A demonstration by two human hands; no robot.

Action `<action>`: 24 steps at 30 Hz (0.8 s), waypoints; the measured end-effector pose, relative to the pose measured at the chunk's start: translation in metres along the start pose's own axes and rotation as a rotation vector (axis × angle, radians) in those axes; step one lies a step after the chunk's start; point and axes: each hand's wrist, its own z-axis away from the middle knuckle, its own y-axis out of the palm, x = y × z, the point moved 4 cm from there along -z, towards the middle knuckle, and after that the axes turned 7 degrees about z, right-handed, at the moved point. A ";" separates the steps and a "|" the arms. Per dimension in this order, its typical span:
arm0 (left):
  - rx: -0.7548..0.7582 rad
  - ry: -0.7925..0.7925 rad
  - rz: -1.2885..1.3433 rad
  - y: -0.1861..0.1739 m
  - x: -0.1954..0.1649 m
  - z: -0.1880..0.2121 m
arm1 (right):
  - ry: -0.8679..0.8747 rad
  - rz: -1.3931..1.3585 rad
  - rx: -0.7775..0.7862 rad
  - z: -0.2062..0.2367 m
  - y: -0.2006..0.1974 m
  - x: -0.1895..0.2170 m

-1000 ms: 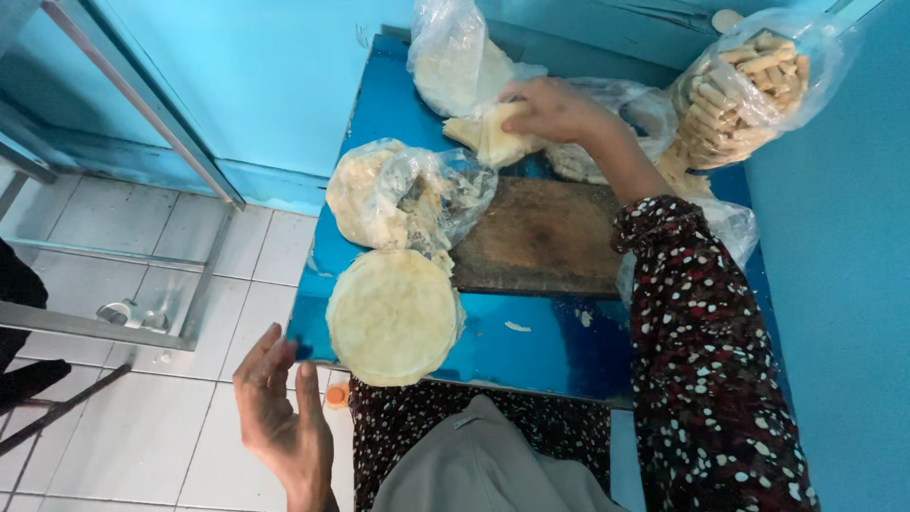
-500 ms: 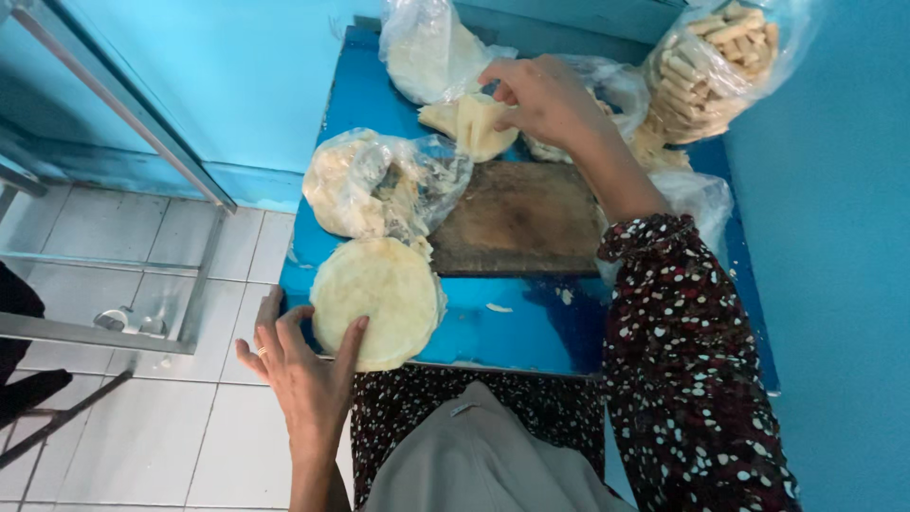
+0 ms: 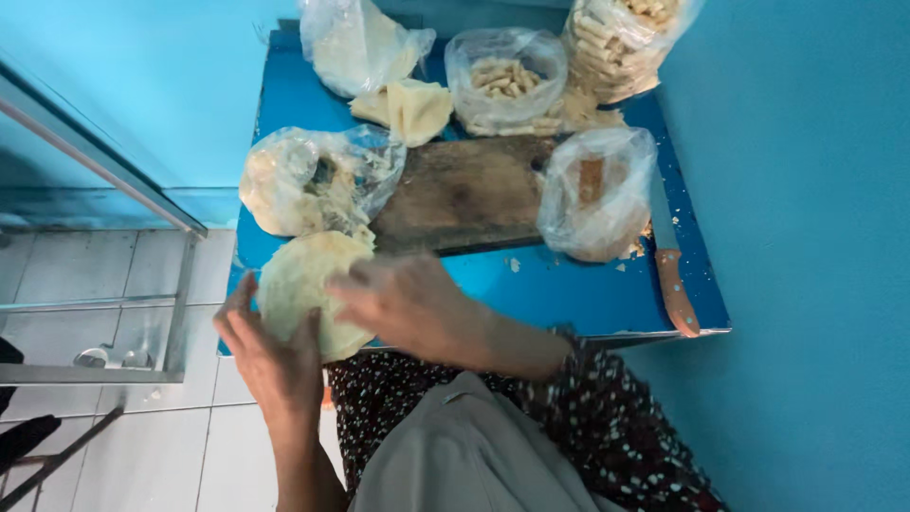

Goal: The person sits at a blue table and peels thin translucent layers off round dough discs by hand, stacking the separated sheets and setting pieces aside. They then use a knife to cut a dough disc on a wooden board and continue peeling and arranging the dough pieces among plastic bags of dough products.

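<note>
A round, pale, flat sheet of dough (image 3: 301, 275) lies at the near left corner of the blue table (image 3: 569, 294). My left hand (image 3: 270, 356) touches its near edge with fingers spread. My right hand (image 3: 408, 303), blurred by motion, rests over the sheet's right side; whether it grips the sheet is unclear. Behind the sheet sits a clear plastic bag holding more pale dough sheets (image 3: 303, 180). A dark wooden cutting board (image 3: 464, 194) lies in the middle of the table.
Folded dough pieces (image 3: 408, 109) and a bag of dough (image 3: 355, 43) sit at the back. Bags of stick-shaped snacks (image 3: 507, 81) (image 3: 621, 43) stand behind the board, another bag (image 3: 597, 194) at its right. A knife with an orange handle (image 3: 675, 280) lies along the right edge. A blue wall closes the right.
My right hand has come back from the folded dough at the far side to the round sheet near me. My left hand has risen from below the table to the sheet's edge.
</note>
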 end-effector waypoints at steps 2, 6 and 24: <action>-0.060 -0.158 0.245 -0.004 0.003 0.001 | 0.031 -0.092 -0.048 0.023 -0.001 0.010; -0.081 -0.283 0.834 -0.006 -0.004 0.006 | 0.126 -0.126 -0.230 0.057 -0.001 -0.001; 0.115 -0.762 1.718 0.101 -0.075 0.014 | 0.236 -0.085 -0.337 0.113 -0.028 -0.016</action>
